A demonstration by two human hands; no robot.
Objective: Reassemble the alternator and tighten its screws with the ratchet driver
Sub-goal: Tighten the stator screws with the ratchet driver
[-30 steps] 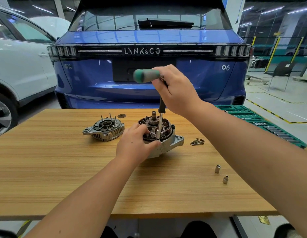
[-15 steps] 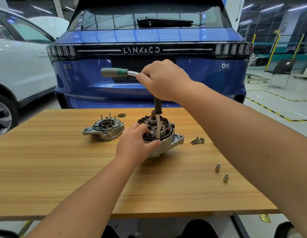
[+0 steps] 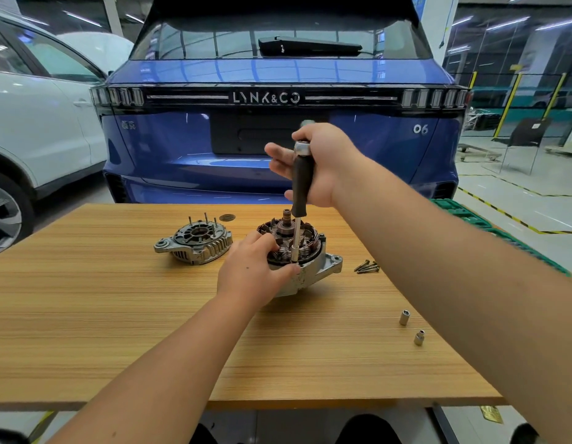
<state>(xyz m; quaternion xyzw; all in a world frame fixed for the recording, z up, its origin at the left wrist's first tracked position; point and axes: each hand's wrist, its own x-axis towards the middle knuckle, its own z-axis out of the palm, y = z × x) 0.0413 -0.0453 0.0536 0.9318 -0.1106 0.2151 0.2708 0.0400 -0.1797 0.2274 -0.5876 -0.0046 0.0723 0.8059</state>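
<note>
Alternator body [image 3: 305, 262]: upright on wooden table [image 3: 118, 315], near table centre, copper windings and shaft end facing up.
Left hand [image 3: 252, 270]: wrapped on near-left side of alternator body, fingers curled over rim, thumb tip pressed beside socket end of driver shaft.
Right hand [image 3: 323, 165]: above alternator body, curled round top of ratchet driver [image 3: 300, 200]; some fingers stretched out to left past metal head.
Ratchet driver: close to vertical, black grip in right hand, thin metal shaft running down to near rim of alternator body; tip seated there, screw beneath not discernible.
Rear cover [image 3: 195, 240]: flat on table, left of alternator body, well apart from it, studs pointing up.
Loose screws [image 3: 367, 266]: small pile just right of alternator body, apart from mounting ear.
Sockets [image 3: 403, 317]: two, right of and nearer than alternator body, standing apart from each other.
Washer-like disc [image 3: 227, 217]: behind alternator body, to its left, near far table edge.
Green tool tray [image 3: 489, 229]: right of alternator body, past table edge.
Blue car [image 3: 278, 75]: behind alternator body, beyond table, tail facing camera.
White car [image 3: 38, 123]: far left of alternator body.
</note>
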